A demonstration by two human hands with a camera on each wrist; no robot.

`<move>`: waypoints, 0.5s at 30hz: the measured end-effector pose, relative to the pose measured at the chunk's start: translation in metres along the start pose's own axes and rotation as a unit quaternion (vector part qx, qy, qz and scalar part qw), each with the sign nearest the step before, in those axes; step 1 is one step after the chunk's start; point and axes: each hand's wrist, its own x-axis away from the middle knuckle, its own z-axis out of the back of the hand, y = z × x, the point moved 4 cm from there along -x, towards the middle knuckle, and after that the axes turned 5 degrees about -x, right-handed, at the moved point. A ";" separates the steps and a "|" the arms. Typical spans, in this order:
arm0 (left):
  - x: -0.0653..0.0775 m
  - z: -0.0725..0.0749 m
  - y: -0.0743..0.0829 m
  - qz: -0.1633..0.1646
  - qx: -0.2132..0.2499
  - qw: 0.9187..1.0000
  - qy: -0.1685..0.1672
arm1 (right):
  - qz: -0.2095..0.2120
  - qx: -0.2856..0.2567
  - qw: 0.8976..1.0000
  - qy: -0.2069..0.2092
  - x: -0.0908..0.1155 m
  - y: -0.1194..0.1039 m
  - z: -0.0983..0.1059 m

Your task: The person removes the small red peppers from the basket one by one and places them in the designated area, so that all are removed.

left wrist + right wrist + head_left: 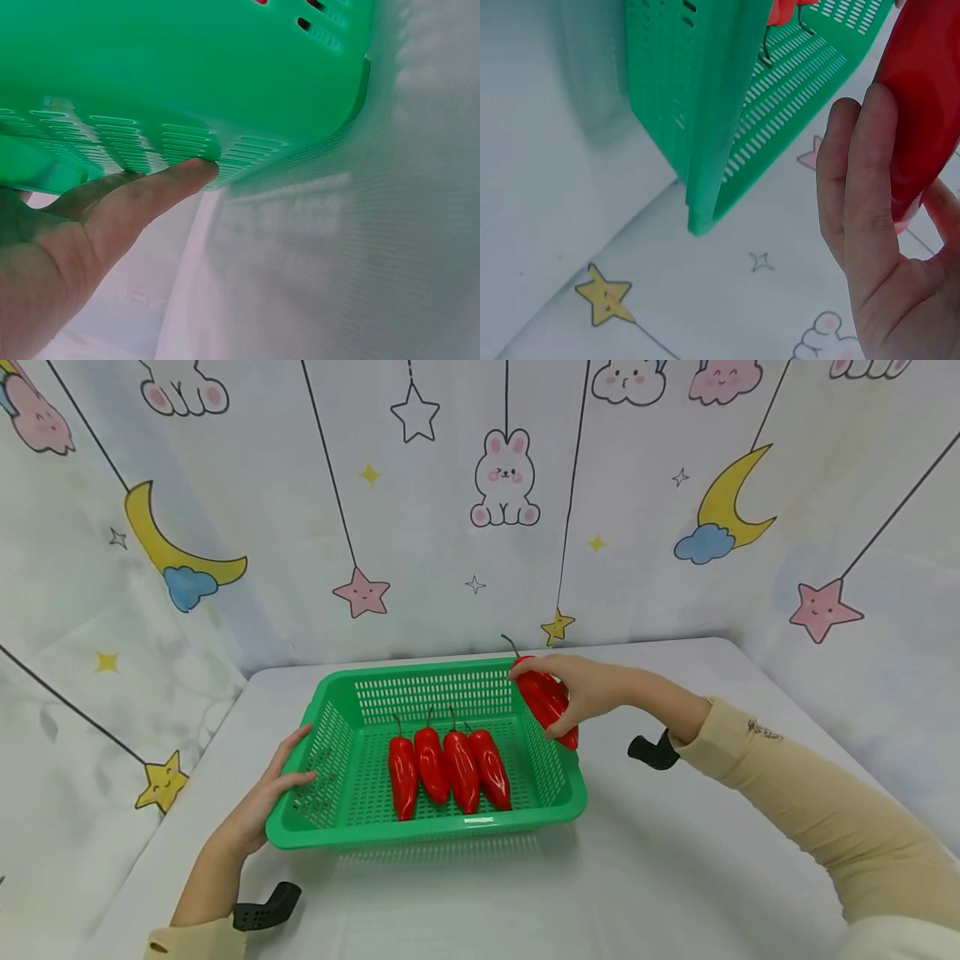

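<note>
My right hand holds a glossy red chili pepper between thumb and fingers, above the right rim of a green plastic basket. The pepper is tilted, its thin dark stem pointing up and left. In the right wrist view, the red pepper lies along the fingers, partly cut off by the frame. At the basket's left end my left hand grips the side, thumb over the rim. Its fingers press against the slotted outer wall in the left wrist view. Several more red peppers lie side by side inside, stems toward the back.
The basket stands on a white-covered table. A white cloth backdrop printed with moons, stars and rabbits rises behind and at both sides. A black device sits at the left wrist and another black device at the right.
</note>
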 end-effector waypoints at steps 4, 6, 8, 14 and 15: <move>0.000 0.000 0.001 0.000 0.001 1.000 0.000 | -0.002 -0.004 1.000 0.011 0.007 0.005 0.005; 0.000 0.000 0.002 -0.001 0.002 1.000 -0.002 | -0.008 -0.005 1.000 0.016 0.010 0.009 0.007; 0.000 0.000 0.002 -0.003 0.002 1.000 -0.004 | -0.014 -0.004 1.000 0.023 0.014 0.013 0.009; 0.000 0.000 0.002 -0.001 0.002 1.000 -0.004 | -0.032 -0.013 0.999 0.042 0.024 0.020 0.016; 0.000 0.000 0.002 0.000 0.003 1.000 -0.004 | -0.033 -0.014 0.998 0.044 0.025 0.021 0.017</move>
